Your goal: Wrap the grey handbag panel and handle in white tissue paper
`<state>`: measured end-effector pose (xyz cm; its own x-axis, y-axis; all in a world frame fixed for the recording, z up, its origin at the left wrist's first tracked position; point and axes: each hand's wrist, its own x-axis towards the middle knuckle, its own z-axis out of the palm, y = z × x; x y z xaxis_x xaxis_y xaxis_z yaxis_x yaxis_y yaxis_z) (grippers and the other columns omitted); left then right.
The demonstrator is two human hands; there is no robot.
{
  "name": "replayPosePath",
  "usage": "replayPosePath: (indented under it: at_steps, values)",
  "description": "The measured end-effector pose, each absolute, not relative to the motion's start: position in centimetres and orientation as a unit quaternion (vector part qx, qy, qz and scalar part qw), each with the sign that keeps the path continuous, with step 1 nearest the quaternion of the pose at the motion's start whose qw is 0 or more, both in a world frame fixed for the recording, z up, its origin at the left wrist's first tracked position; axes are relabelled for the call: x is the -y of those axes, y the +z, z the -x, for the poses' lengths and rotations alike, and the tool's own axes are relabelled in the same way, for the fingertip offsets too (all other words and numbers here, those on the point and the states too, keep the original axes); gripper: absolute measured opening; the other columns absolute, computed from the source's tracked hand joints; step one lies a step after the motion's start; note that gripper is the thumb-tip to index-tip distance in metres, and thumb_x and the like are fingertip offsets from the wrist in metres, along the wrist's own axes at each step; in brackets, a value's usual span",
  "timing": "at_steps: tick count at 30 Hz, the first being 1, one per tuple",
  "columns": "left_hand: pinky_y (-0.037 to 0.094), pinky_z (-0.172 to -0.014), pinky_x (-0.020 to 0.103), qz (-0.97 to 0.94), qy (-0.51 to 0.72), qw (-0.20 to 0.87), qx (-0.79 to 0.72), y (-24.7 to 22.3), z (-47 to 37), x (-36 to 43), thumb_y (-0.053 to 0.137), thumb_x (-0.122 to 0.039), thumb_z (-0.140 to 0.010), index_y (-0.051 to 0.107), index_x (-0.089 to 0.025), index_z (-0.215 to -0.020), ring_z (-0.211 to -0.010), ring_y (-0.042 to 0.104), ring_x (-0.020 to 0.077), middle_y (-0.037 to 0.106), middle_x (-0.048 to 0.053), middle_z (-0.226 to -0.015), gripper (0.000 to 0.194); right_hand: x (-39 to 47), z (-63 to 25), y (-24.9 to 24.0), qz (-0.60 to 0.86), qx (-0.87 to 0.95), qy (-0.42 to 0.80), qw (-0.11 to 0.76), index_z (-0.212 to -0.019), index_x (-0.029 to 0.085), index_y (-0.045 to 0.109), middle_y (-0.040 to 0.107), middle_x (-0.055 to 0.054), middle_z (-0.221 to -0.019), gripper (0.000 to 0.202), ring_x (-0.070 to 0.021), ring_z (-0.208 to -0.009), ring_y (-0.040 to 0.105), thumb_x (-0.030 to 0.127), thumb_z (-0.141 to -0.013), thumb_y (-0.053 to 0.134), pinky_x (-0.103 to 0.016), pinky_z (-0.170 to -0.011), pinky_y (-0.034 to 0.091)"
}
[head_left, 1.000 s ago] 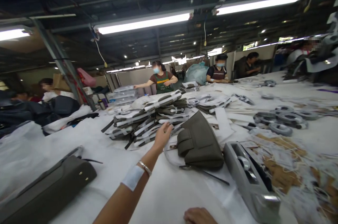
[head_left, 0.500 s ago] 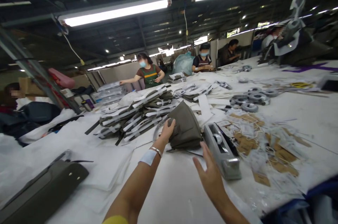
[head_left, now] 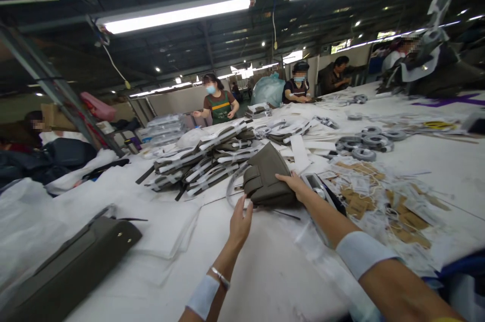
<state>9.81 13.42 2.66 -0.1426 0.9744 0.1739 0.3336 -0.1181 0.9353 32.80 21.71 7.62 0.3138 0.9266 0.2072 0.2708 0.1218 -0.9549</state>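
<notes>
A dark olive-grey bag (head_left: pixel 267 175) stands tilted on the white table in front of me. My right hand (head_left: pixel 297 186) grips its right side, with finger or thumb tips on the front face; the rest of the grip is hidden behind the edge. My left hand (head_left: pixel 241 221) is open, thumb and fingers apart, close by the bag's lower left corner; whether it touches is hard to tell. A clear strip or loop (head_left: pixel 230 188) curves out at the bag's left. Partly covered by my right forearm is a grey tape dispenser (head_left: pixel 316 183).
Behind the bag lies a pile of flat olive pieces with white padding (head_left: pixel 204 160). Tape rolls (head_left: pixel 364 154) and brown tags (head_left: pixel 356 200) lie to the right. Another olive bag (head_left: pixel 83 256) rests at the front left. Co-workers (head_left: pixel 220 104) are across the table.
My left hand has let go of the bag's upper left side and dropped lower. My right hand has moved from beside the dispenser up onto the bag, which has turned slightly.
</notes>
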Motion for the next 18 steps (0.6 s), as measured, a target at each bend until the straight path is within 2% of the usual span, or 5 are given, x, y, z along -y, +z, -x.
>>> replayPosePath:
  at_steps: [4,7,12,15,18]
  values:
    - [0.044,-0.107,0.046,-0.545,0.527,0.322,-0.568,2.7,-7.6,-8.8,0.062,-0.057,-0.084,0.062,-0.025,-0.128,-0.138,0.044,0.0295,0.055,0.009,-0.144,0.055,-20.8,-31.6,10.2,0.601,0.493,0.301,0.552,-0.124,0.014,0.06,0.073,-0.013,-0.102,0.064,-0.0251,-0.088,0.069,0.044,-0.069,0.074,-0.039,-0.081,0.056]
    - [0.045,-0.107,0.045,-0.498,0.564,0.321,-0.575,3.3,-5.7,-6.1,0.059,-0.059,-0.087,0.059,-0.024,-0.131,-0.134,0.049,0.0297,0.056,0.011,-0.142,0.056,-18.1,-30.3,13.3,0.595,0.505,0.27,0.564,-0.135,0.016,0.053,0.068,-0.013,-0.12,0.074,-0.0281,-0.104,0.066,0.04,-0.069,0.075,-0.042,-0.093,0.053]
    - [0.047,-0.105,0.042,-0.386,0.654,0.346,-0.551,5.8,-3.0,-1.5,0.049,-0.06,-0.093,0.05,-0.026,-0.138,-0.131,0.052,0.0264,0.052,0.01,-0.146,0.057,-8.4,-28.3,16.5,0.473,0.683,0.04,0.556,-0.144,0.028,0.046,0.061,-0.008,-0.134,0.071,-0.0289,-0.121,0.057,0.034,-0.077,0.071,-0.045,-0.106,0.045]
    - [0.046,-0.107,0.041,-0.281,0.725,0.395,-0.489,7.3,-1.7,2.2,0.046,-0.062,-0.093,0.047,-0.028,-0.141,-0.132,0.051,0.0248,0.053,0.009,-0.145,0.059,-2.4,-28.1,15.5,0.382,0.792,-0.074,0.471,-0.146,0.033,0.044,0.064,-0.007,-0.129,0.069,-0.0294,-0.121,0.057,0.03,-0.082,0.069,-0.049,-0.113,0.035]
    - [0.045,-0.108,0.041,-0.198,0.749,0.438,-0.456,8.0,-0.4,6.8,0.042,-0.067,-0.092,0.046,-0.03,-0.142,-0.133,0.051,0.0249,0.055,0.008,-0.143,0.063,2.2,-29.1,13.3,0.306,0.893,-0.074,0.321,-0.147,0.037,0.043,0.059,-0.002,-0.139,0.067,-0.0281,-0.128,0.053,0.034,-0.085,0.069,-0.048,-0.121,0.022]
